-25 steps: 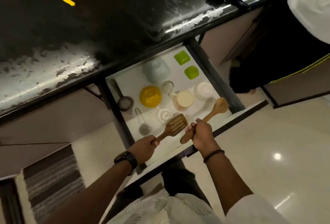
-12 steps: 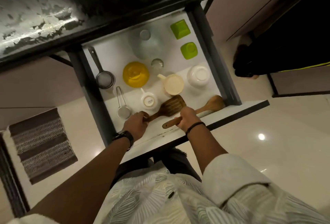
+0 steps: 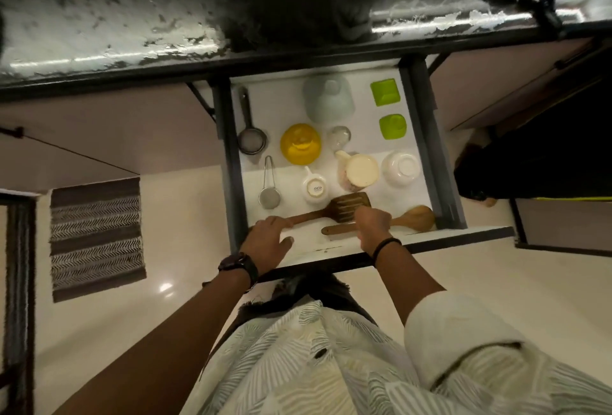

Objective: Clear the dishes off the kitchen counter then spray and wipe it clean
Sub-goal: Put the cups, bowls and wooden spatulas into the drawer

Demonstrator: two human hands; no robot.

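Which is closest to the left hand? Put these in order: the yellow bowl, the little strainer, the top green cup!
1. Little strainer, just beyond the left hand, on the drawer's left side.
2. Yellow bowl, farther back, left of the middle.
3. Top green cup, far back right corner.

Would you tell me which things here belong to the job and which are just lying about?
Job: slotted spatula, wooden spoon, drawer, counter, left hand, right hand.
Lying about: yellow bowl, white mug, white bowl, floor mat.
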